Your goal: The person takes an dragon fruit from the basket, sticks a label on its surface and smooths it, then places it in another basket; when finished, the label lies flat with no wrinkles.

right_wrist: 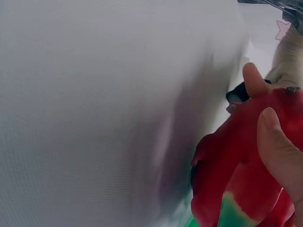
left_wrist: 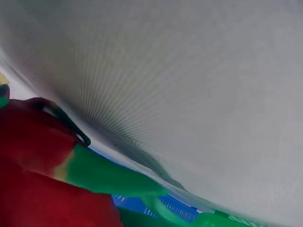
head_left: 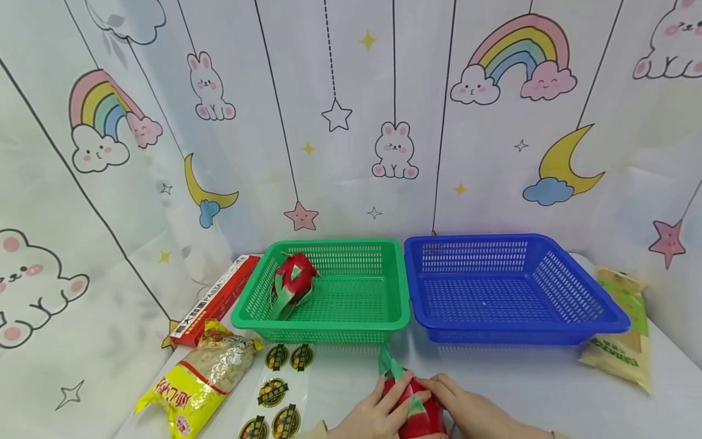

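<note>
At the front of the table a red dragon fruit (head_left: 430, 419) with green scales is held between both hands. My left hand (head_left: 375, 416) lies over its left side, fingers bent across the skin. From the right, my right hand (head_left: 474, 410) grips the other side. In the right wrist view a thumb (right_wrist: 279, 151) presses on the red skin, and a fingertip of the other hand shows at the far edge. The left wrist view shows the fruit's red skin and a long green scale (left_wrist: 104, 172) close up. A second dragon fruit (head_left: 296, 280) lies in the green basket (head_left: 320, 334).
A blue basket (head_left: 510, 336) stands to the right of the green one. A sheet of round black stickers (head_left: 273, 392) lies left of the hands. Beyond it are a yellow snack bag (head_left: 200, 381) and a red pasta box (head_left: 216, 300). A beige packet (head_left: 625, 332) lies at far right.
</note>
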Demonstrator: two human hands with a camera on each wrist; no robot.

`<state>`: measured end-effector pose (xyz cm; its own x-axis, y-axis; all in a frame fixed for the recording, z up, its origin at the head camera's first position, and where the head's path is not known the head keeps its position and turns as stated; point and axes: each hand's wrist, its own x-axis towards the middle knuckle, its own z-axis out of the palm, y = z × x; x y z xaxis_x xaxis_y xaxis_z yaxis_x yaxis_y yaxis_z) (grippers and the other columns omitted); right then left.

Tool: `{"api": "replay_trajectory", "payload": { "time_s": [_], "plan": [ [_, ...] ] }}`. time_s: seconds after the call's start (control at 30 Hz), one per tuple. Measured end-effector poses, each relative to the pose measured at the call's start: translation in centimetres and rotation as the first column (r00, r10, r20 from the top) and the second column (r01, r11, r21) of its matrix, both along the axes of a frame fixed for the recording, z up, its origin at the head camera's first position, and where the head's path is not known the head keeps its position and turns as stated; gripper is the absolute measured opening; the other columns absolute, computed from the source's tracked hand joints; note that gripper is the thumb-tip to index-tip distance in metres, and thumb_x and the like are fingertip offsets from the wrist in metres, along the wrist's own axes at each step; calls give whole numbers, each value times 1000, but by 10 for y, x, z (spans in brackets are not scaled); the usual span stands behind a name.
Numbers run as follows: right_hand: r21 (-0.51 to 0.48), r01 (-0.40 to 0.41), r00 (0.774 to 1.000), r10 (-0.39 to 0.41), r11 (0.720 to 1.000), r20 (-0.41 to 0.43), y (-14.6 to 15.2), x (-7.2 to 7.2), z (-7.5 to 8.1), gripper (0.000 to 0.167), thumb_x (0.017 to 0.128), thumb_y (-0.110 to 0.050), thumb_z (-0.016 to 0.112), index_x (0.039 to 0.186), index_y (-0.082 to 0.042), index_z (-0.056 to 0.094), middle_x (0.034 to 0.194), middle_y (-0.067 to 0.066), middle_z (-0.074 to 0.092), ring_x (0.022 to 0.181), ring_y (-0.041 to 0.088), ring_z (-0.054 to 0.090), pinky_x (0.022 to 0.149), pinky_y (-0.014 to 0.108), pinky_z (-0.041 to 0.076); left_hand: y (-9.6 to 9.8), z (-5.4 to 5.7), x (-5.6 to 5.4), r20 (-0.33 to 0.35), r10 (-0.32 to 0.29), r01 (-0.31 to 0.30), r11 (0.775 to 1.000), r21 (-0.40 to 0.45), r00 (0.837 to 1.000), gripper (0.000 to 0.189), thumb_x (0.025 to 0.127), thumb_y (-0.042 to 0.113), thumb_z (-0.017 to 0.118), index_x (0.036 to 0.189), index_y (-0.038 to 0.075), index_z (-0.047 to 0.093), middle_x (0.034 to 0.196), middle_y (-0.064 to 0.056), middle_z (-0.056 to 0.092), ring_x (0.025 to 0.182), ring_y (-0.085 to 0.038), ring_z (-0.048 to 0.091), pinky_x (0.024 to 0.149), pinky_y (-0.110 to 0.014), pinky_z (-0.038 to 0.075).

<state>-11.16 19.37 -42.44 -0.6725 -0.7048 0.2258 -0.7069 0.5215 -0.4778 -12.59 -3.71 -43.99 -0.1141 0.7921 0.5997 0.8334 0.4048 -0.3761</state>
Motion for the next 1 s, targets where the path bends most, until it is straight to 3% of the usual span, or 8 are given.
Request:
{"api": "replay_trajectory", "payload": {
  "time_s": [0.23,0.47,0.6,0.7,0.8,0.87,0.93,1.0],
  "plan": [
    [-21,-27,999,26,999,-33,0,-3,-6,74,81,-47,65,135,-4,37,116,2,50,95,5,58,68,22,53,-1,1,3,9,-4,5,995,-100,1000,53,94,51,38,142,27,37,130,-7,53,133,-34,36,84,-35,52],
    [-44,-58,998,60,997,33,1,-7,-4,78,79,-45,68,139,-10,32,118,-3,49,93,3,56,68,22,52,-4,8,3,165,2,29,982,-186,986,60,90,55,44,143,28,33,138,-9,46,135,-35,31,89,-38,49],
    [-17,-31,996,33,999,81,3,-7,-2,75,78,-48,68,137,-18,33,120,-5,48,92,2,56,66,23,52,-7,15,-2,192,-11,61,965,-256,981,60,90,54,46,143,28,34,138,-9,44,135,-36,31,90,-37,49],
    [30,-3,998,1,1000,62,5,-7,-1,79,77,-53,67,139,-18,32,124,-3,49,96,6,58,68,27,53,-11,23,-9,317,8,99,942,-322,948,70,88,56,50,146,27,26,146,-10,34,137,-33,26,94,-36,46],
    [59,14,997,-18,998,70,6,-8,0,86,76,-54,67,143,-17,28,129,-1,48,102,10,59,70,29,54,-17,29,-17,492,61,136,925,-354,869,84,83,55,57,149,25,15,152,-12,20,140,-30,21,96,-34,45],
    [60,17,993,-24,998,111,7,-8,2,88,76,-54,67,144,-17,27,129,-1,48,104,10,58,72,30,54,-20,31,-22,544,83,139,924,-355,835,92,80,55,61,150,24,9,153,-13,18,139,-29,22,99,-35,43],
    [55,20,985,-29,998,170,7,-7,4,88,76,-53,67,144,-19,25,131,-1,48,106,10,57,72,29,54,-23,31,-26,545,99,122,927,-354,833,100,77,55,64,150,19,6,152,-14,22,138,-28,26,101,-36,41],
    [37,23,970,-31,999,240,7,-7,6,88,76,-52,68,145,-21,23,133,0,47,110,11,55,75,29,54,-24,30,-30,525,101,97,937,-336,845,107,73,58,66,149,14,6,149,-13,28,136,-27,32,104,-39,38]
  ]
}}
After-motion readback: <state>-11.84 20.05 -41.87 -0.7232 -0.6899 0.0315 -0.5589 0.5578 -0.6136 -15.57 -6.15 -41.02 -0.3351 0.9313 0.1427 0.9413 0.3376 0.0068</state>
